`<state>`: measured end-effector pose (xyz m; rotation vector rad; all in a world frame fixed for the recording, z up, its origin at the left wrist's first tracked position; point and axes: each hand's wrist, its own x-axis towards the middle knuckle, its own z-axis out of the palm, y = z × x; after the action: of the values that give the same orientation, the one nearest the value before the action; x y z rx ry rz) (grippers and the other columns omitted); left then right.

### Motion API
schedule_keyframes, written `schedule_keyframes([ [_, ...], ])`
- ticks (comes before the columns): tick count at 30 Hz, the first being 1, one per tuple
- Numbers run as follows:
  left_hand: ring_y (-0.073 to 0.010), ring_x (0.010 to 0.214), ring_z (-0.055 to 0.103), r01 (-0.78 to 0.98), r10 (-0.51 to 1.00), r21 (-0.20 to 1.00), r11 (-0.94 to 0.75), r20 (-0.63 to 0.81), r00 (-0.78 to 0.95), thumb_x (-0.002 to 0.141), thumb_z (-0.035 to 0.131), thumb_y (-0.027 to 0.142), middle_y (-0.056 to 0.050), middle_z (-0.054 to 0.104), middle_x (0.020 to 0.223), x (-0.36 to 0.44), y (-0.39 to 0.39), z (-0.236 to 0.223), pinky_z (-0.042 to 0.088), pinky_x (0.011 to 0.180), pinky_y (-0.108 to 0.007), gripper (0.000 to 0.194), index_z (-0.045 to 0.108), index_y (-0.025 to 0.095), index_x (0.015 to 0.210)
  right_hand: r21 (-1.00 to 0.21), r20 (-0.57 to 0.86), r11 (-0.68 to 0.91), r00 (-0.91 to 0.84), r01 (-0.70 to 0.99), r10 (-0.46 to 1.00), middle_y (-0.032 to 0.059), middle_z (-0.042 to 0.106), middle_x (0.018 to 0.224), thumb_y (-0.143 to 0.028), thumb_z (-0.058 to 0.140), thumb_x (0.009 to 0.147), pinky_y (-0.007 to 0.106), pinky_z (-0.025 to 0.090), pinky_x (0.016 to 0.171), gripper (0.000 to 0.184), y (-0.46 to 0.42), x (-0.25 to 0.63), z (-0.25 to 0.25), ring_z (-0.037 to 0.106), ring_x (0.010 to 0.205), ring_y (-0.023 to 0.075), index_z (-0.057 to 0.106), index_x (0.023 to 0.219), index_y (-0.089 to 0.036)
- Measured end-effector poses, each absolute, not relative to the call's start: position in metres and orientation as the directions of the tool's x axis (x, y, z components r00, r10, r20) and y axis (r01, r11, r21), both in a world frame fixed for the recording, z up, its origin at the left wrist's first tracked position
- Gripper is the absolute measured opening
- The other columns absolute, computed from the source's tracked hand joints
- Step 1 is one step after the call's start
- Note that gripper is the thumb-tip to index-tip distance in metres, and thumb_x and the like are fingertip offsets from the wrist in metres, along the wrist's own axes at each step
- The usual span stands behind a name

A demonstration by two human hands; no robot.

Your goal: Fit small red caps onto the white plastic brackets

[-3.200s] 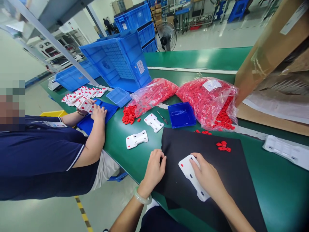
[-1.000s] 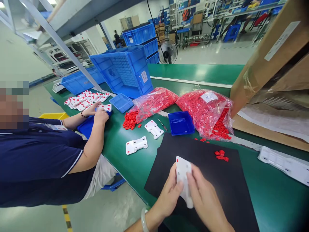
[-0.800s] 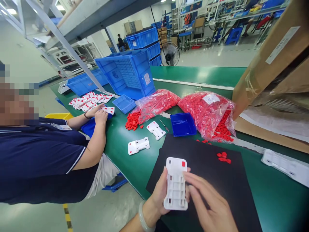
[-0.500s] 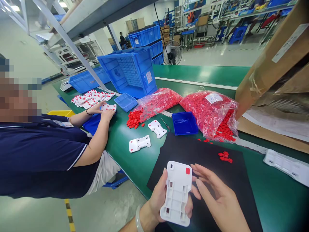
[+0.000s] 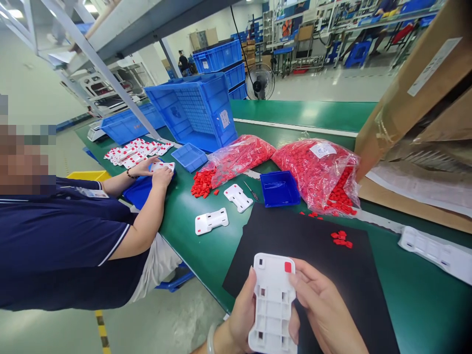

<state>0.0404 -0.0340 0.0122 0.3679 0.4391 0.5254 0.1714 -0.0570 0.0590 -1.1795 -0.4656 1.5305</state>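
Observation:
My left hand (image 5: 239,319) grips a white plastic plate (image 5: 273,305) low in view, with its ribbed side up and a red square (image 5: 288,267) set in one corner. My right hand (image 5: 324,314) curls in against the plate's right edge, its fingertips close to the red square. Both hands are over a black mat (image 5: 265,231) on the green bench (image 5: 206,260). A small heap of red plastic pieces (image 5: 341,239) lies on the mat, beyond my right hand. Two more white plates (image 5: 211,221) (image 5: 238,198) lie on the bench beyond my left hand.
Across the bench, a co-worker's hand (image 5: 162,178) rests on a white plate beside rows of plates (image 5: 136,152). Bags of red pieces (image 5: 317,174), a blue tray (image 5: 279,189), a tipped blue crate (image 5: 191,110) and a cardboard box (image 5: 401,93) stand beyond.
The plate has left the mat and turned over in my hands, showing its ribbed side. It has come closer to me, and my right hand has closed in against its edge.

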Motion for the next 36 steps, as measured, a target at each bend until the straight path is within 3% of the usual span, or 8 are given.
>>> schedule_keyframes([
  [5,-0.0178,0.057,0.064,-0.361,0.598,0.531,0.766,-0.384,0.704,0.072,0.041,0.086,-0.015,0.070,0.069,0.041,-0.037,0.011,0.047,0.053,-0.024,0.092,0.071,0.002,0.090,-0.818,-0.407,-0.344,0.042,-0.462,0.912,0.0006,0.067,0.073,-0.050,0.067,0.082,0.021,0.041,0.042,0.041,-0.055,0.174,0.046,0.047,0.042,0.0068,0.067,0.110,-0.019],
  [8,-0.0223,0.071,0.069,-0.284,0.669,0.633,0.720,-0.523,0.528,0.079,0.058,0.068,-0.016,0.072,0.080,0.037,-0.031,0.010,0.052,0.066,-0.030,0.068,0.068,0.006,0.104,-0.881,-0.342,-0.321,0.001,-0.347,0.940,0.0022,0.070,0.080,-0.048,0.058,0.089,0.021,0.044,0.047,0.037,-0.054,0.179,0.037,0.054,0.051,0.0087,0.065,0.113,-0.020],
  [12,-0.0169,0.070,0.065,-0.084,0.731,0.798,0.597,-0.497,0.468,0.085,0.065,0.046,-0.008,0.071,0.085,0.023,-0.007,0.010,0.050,0.065,-0.027,0.040,0.063,0.014,0.110,-0.941,-0.187,-0.217,0.134,0.261,0.973,0.0047,0.074,0.102,-0.042,0.048,0.095,0.028,0.055,0.074,0.032,-0.050,0.205,0.020,0.069,0.091,0.0188,0.064,0.115,-0.024],
  [16,-0.0130,0.066,0.058,0.243,0.711,0.925,0.293,-0.381,0.592,0.089,0.059,0.044,-0.002,0.065,0.080,0.009,0.029,0.015,0.045,0.061,-0.022,0.030,0.063,0.015,0.093,-0.611,0.028,-0.225,0.305,0.759,0.952,0.0060,0.072,0.111,-0.035,0.041,0.096,0.039,0.050,0.092,0.032,-0.027,0.255,0.002,0.066,0.103,0.0236,0.067,0.109,-0.023],
  [21,-0.0155,0.072,0.059,0.493,0.631,0.842,-0.217,-0.264,0.729,0.090,0.057,0.035,-0.001,0.067,0.083,0.013,0.059,0.018,0.047,0.069,-0.024,0.024,0.069,0.020,0.104,-0.400,0.093,-0.213,0.270,0.892,0.958,0.0091,0.072,0.106,-0.025,0.039,0.093,0.044,0.048,0.089,0.033,0.026,0.300,-0.008,0.063,0.099,0.0289,0.070,0.104,-0.019],
  [25,-0.0237,0.112,0.055,0.503,0.718,0.761,-0.410,-0.070,0.692,0.088,0.059,0.028,-0.008,0.062,0.119,0.017,0.066,0.016,0.043,0.099,-0.037,0.034,0.062,0.024,0.121,-0.256,0.121,-0.160,0.196,0.953,0.973,0.0116,0.071,0.098,-0.020,0.042,0.092,0.043,0.047,0.088,0.031,0.057,0.306,-0.015,0.062,0.096,0.0286,0.072,0.100,-0.018],
  [33,-0.0208,0.106,0.059,0.392,0.812,0.889,-0.235,-0.042,0.583,0.092,0.054,0.029,-0.007,0.066,0.110,0.008,0.053,0.029,0.045,0.095,-0.032,0.022,0.065,0.023,0.110,-0.170,0.209,-0.110,0.145,0.979,0.967,0.0119,0.069,0.091,-0.022,0.042,0.093,0.043,0.049,0.083,0.029,0.052,0.311,-0.019,0.063,0.088,0.0286,0.070,0.091,-0.017],
  [36,-0.0195,0.095,0.062,0.318,0.842,0.945,-0.076,-0.110,0.529,0.092,0.054,0.033,-0.007,0.068,0.099,0.018,0.043,0.036,0.046,0.088,-0.030,0.021,0.069,0.019,0.098,-0.269,0.295,-0.072,0.153,0.961,0.943,0.0087,0.069,0.098,-0.036,0.041,0.096,0.039,0.051,0.081,0.030,0.024,0.293,-0.002,0.064,0.090,0.0259,0.067,0.100,-0.020],
])
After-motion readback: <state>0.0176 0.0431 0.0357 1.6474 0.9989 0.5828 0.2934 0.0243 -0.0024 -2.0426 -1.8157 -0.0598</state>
